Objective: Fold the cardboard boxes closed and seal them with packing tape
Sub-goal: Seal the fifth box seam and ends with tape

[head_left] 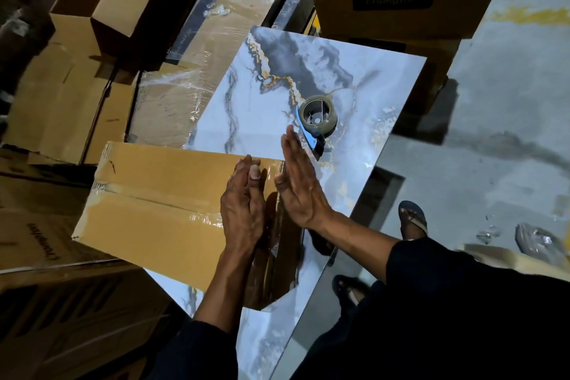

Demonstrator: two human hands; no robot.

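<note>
A glossy marble-patterned tabletop [271, 120], white with grey and gold veining, carries two things. A closed cardboard box [160, 194] with clear tape along its seams lies on the near-left part of it, overhanging the left edge. A tape dispenser [317, 123] with a roll of clear tape lies on its side beyond the box's right end, apart from it.

1. Your long brown cardboard box [160, 194] looks matt, with glossy clear tape along its seams.
2. The marble-patterned bench [354, 77] shines smooth.
3. The grey concrete floor [509, 102] looks rough.
</note>
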